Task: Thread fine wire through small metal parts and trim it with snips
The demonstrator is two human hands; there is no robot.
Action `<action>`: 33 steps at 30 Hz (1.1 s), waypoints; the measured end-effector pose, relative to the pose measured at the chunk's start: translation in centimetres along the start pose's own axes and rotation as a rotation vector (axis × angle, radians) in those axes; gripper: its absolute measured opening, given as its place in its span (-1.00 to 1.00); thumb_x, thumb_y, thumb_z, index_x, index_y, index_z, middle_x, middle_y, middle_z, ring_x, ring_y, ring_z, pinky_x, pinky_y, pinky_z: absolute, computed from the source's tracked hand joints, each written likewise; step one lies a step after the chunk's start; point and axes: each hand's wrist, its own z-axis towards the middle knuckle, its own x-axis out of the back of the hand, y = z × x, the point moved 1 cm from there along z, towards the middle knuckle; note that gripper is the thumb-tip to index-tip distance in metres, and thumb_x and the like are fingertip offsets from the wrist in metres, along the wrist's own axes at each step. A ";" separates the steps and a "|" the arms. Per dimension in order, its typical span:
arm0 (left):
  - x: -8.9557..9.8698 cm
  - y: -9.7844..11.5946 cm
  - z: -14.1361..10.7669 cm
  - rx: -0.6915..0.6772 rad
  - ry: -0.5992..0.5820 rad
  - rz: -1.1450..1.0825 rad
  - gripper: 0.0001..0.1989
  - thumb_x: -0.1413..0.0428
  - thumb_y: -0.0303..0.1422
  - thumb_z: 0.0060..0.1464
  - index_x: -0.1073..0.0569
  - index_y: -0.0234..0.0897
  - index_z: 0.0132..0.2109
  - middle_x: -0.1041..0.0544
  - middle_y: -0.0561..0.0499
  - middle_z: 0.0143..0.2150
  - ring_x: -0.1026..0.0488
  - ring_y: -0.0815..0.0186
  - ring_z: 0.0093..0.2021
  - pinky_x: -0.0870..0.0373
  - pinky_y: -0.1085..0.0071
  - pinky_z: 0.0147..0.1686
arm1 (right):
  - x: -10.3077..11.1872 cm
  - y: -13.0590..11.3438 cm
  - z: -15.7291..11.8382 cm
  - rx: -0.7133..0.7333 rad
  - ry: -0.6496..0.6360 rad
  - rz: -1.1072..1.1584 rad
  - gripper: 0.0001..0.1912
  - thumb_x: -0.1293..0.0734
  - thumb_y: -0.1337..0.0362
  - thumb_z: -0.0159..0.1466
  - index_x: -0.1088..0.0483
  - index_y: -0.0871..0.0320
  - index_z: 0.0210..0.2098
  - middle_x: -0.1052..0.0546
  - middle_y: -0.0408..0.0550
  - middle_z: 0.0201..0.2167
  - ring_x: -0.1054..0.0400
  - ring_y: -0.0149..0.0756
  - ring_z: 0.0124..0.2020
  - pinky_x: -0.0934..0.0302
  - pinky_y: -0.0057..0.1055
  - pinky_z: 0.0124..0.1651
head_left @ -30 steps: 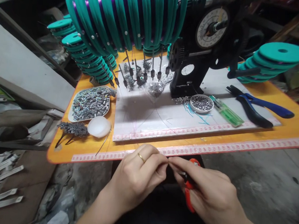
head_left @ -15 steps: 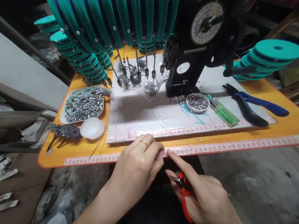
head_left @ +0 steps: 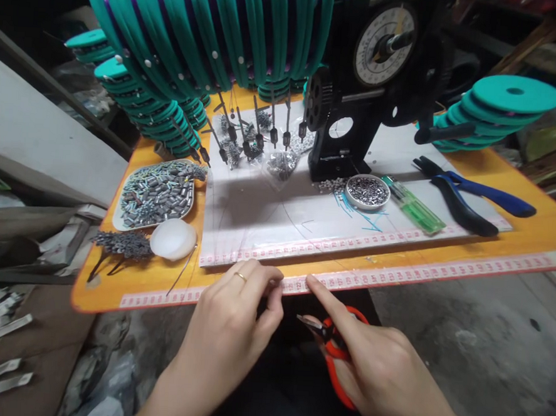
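Observation:
My left hand (head_left: 233,318), a ring on one finger, rests by the table's front edge with its fingers curled and the thumb close to the index finger. Whatever lies in its fingers, perhaps something thin, is too small to make out. In my right hand (head_left: 367,358) is a pair of small red-handled scissors (head_left: 342,388), blades pointing left. That hand's index finger stretches out and its tip touches the measuring tape (head_left: 382,277) along the table edge. A gap lies between the two hands.
Teal spools (head_left: 213,34) hang over a white board (head_left: 259,213) beside a black dial scale (head_left: 384,45). Around them are a tray of grey weights (head_left: 156,194), a white dish (head_left: 173,239), a bowl of small metal pieces (head_left: 367,192), a green lighter (head_left: 419,210) and blue-black pliers (head_left: 467,194).
My left hand has moved left along the tape, away from my right index finger, and its thumb has parted slightly from the fingers. The scissors in my right hand have turned a little.

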 end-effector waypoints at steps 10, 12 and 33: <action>-0.6 -0.5 0.2 -0.042 0.096 -0.085 -0.89 -0.10 -0.55 0.17 -0.52 -0.32 -0.23 -0.46 -0.01 -0.41 -0.45 0.34 -0.43 -0.41 0.43 -0.43 | -1.1 0.1 -1.0 -0.067 0.030 0.012 -0.34 -0.10 0.51 0.25 -0.01 0.28 0.35 -0.37 -0.26 -0.63 -0.26 -0.40 -0.73 -0.19 -0.47 -0.66; -0.5 -0.5 0.2 -0.031 0.095 -0.087 -0.89 -0.10 -0.54 0.17 -0.52 -0.32 -0.24 -0.46 -0.01 -0.42 -0.45 0.34 -0.42 -0.40 0.43 -0.43 | -1.0 0.0 -0.8 -0.066 0.020 0.005 -0.34 -0.11 0.51 0.25 -0.01 0.28 0.34 -0.38 -0.26 -0.64 -0.27 -0.39 -0.73 -0.20 -0.47 -0.65; -1.1 1.7 -2.2 0.055 0.394 -0.274 -0.81 -0.18 -0.60 0.04 -0.49 -0.20 -0.27 -0.50 0.05 -0.36 -0.39 0.19 -0.09 -0.34 0.11 -0.01 | -1.1 -1.7 -0.4 -0.325 -0.179 0.701 -0.91 -0.24 0.21 0.35 -0.31 0.09 -0.21 -0.53 -0.25 -0.54 -0.38 -0.49 -0.60 -0.21 -0.62 -0.50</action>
